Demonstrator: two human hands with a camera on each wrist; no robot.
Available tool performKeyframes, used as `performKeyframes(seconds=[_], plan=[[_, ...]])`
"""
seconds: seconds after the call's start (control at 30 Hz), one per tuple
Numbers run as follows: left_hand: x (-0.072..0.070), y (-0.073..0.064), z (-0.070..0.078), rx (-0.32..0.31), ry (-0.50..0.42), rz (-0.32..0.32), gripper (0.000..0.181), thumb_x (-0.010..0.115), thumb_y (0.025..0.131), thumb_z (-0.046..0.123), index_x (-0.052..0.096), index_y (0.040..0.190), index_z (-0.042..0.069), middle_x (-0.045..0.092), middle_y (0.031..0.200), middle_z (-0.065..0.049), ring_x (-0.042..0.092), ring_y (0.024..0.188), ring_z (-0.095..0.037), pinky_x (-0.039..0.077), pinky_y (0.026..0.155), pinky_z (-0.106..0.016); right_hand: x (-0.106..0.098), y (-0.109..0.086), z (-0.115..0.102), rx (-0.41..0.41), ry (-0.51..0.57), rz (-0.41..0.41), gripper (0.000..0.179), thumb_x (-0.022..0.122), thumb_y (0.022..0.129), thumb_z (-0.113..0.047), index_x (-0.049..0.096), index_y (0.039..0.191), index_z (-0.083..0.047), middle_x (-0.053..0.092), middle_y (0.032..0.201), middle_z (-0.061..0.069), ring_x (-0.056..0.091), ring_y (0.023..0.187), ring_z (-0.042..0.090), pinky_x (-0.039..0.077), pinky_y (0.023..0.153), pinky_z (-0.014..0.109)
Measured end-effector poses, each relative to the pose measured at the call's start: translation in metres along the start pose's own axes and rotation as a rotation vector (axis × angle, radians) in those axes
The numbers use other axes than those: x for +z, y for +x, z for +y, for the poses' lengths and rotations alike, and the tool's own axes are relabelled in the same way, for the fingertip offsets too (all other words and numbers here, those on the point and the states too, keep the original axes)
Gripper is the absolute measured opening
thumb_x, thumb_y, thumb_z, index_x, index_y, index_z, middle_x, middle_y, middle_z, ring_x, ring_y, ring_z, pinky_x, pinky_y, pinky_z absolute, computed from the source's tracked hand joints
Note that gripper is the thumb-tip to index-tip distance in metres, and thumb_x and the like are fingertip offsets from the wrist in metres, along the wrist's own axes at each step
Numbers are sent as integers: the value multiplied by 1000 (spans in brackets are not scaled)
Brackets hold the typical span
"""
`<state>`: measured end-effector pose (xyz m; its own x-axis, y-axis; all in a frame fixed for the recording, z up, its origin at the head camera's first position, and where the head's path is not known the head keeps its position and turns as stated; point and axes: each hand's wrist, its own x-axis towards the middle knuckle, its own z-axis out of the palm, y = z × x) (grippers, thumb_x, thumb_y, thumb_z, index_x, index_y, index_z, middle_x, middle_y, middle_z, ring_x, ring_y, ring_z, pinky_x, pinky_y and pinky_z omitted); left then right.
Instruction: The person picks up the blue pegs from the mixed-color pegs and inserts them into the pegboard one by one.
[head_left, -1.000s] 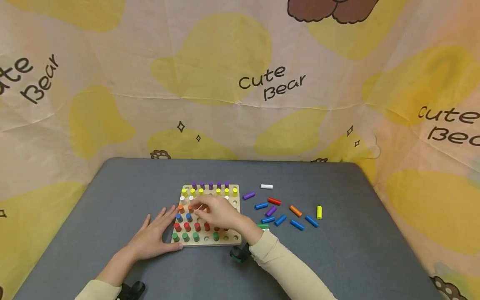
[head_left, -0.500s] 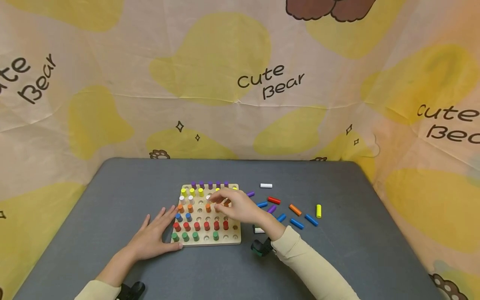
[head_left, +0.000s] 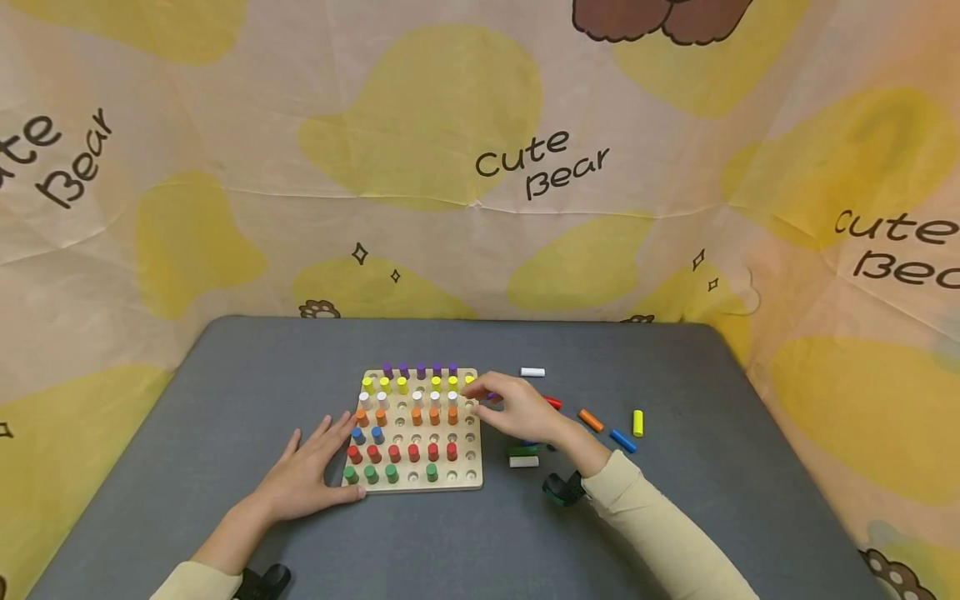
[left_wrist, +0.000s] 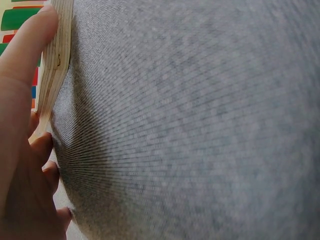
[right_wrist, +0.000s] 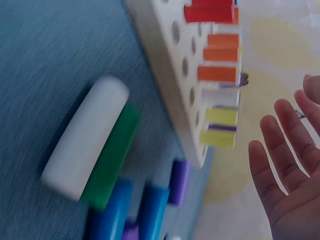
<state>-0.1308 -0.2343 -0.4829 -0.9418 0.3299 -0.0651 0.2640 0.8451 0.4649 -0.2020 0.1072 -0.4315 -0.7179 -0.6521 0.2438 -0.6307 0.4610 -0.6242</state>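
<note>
In the head view, a wooden pegboard (head_left: 420, 489) stands on the table with coloured pegs upright in rows: purple at the back, then yellow, white, orange, blue, red and green. My left hand (head_left: 303, 477) rests beside it with fingers spread against its left edge and the thumb at the front left corner. My right hand (head_left: 521, 410) hovers by the board's right edge, near the end of the yellow and white rows. In the right wrist view its fingers (right_wrist: 280, 150) are loosely extended, with nothing seen between them.
Loose pegs lie right of the board: white (head_left: 533, 372), orange (head_left: 591, 421), blue (head_left: 623, 441), yellow (head_left: 637, 423), and a green peg (head_left: 523, 452) alongside another white peg (head_left: 524, 462). Further ones are partly hidden under my right hand. A printed cloth (head_left: 450, 167) hangs behind the table.
My right hand has moved rightward across the board, from over its left-middle part to its right edge, uncovering the white and orange rows. The left hand stays put.
</note>
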Motion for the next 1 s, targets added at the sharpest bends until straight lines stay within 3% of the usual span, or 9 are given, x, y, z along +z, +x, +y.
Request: performKeyframes(seconds=[0.2, 0.6, 1.0], plan=[[0, 0, 0, -1, 1, -3, 105, 65, 65, 69, 25, 147, 17, 26, 151, -10, 17, 138, -38, 4, 103, -67, -11, -10, 20, 53, 1, -25, 30, 63, 88, -16, 59, 115, -5, 61, 110, 6, 59, 101, 25, 50, 83, 42], [1, 1, -2, -2, -1, -1, 106, 64, 65, 71, 25, 147, 18, 26, 151, -10, 17, 138, -38, 4, 103, -67, -21, -27, 52, 202, -51, -23, 30, 65, 86, -17, 61, 114, -11, 63, 111, 6, 61, 102, 19, 50, 84, 38], [0, 1, -1, -6, -1, -2, 106, 65, 65, 70, 25, 147, 18, 26, 151, -10, 17, 138, -39, 3, 103, -67, -20, -35, 66, 222, -129, -14, 28, 66, 85, -20, 63, 112, -13, 64, 106, 0, 59, 92, 12, 49, 80, 32]])
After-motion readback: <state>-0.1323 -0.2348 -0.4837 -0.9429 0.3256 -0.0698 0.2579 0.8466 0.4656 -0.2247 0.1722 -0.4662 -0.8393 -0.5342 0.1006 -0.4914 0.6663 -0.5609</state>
